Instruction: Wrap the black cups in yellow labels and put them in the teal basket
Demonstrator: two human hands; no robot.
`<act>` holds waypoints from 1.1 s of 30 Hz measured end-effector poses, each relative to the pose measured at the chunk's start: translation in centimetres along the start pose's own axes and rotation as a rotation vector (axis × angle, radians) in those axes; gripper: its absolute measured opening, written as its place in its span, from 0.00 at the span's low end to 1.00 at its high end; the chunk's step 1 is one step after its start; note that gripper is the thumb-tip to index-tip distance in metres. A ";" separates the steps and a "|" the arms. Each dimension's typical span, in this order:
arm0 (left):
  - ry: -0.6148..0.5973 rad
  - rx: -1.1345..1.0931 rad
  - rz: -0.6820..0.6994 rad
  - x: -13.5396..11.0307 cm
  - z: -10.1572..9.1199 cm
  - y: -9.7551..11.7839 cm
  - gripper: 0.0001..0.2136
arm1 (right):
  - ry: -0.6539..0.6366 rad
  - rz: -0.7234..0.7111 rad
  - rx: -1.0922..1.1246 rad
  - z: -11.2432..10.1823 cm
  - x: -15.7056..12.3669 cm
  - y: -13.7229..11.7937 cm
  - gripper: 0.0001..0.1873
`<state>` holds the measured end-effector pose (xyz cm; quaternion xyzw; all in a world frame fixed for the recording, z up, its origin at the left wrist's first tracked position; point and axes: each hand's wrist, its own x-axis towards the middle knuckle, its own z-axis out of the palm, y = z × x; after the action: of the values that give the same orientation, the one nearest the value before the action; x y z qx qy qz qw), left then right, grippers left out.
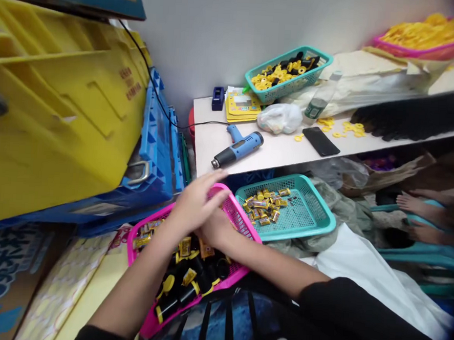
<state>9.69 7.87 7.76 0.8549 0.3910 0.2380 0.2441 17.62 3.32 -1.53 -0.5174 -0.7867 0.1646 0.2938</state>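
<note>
Overlapping above the near end of the bench, the person's two hands are meeting over the pink basket (130, 246). The left hand (192, 203) is holding its fingers fairly straight, pointing away to the right, and is partly covering the right hand (217, 232). The right hand's fingers are hiding behind the left, so whether either hand is gripping anything, I cannot tell. Below them, black tubes (169, 306) with yellow caps are filling the front of the basket, and yellow-labelled rolls (185, 246) are lying among and behind them. Just beside it, a teal basket (305, 208) is holding more small rolls (261, 204), mostly heaped toward its left end.

On the bench (208, 133), a blue heat gun (243, 148) is lying on its side with its nozzle pointing left. A phone (321, 141) is resting near the front edge, with a plastic bag (280, 118) and a bottle (317, 105) standing behind it. Farther back, an upper basket (293, 87) is carrying yellow and black pieces. Left of the hands, a yellow crate (61, 119) is sitting above a blue crate (157, 140).
</note>
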 end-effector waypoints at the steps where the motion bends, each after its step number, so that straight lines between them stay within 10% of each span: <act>1: 0.030 0.030 -0.048 -0.3 -0.8 -0.6 0.18 | 0.020 0.015 -0.020 -1.8 -1.2 0.8 0.24; 8: -0.259 0.444 -0.367 -8.7 -4.3 -9.3 0.17 | 0.209 0.486 -0.432 -9.6 -5.5 9.5 0.30; 14: -0.435 0.686 -0.498 -10.5 -3.3 -10.8 0.17 | -0.305 -0.270 -0.280 -2.1 2.7 8.6 0.12; 19: -0.463 0.744 -0.457 -10.5 -3.2 -10.3 0.14 | -0.332 -0.294 -0.303 1.5 5.1 7.7 0.12; 24: -0.441 0.805 -0.396 -11.5 -3.1 -12.0 0.18 | -0.252 -0.185 -0.369 -3.7 2.4 7.5 0.11; 28: -0.310 0.763 -0.424 -11.2 -4.2 -12.0 0.16 | -0.028 0.236 -0.420 -9.5 -3.4 10.6 0.19; 33: 0.020 0.302 -0.344 -7.8 -1.5 -5.4 0.14 | 0.205 0.456 -0.299 -13.9 -9.3 14.0 0.17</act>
<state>1.31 5.22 3.97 0.8001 0.5646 0.1400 0.1464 39.11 -0.02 -1.38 -0.7325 -0.6318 0.0553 0.2475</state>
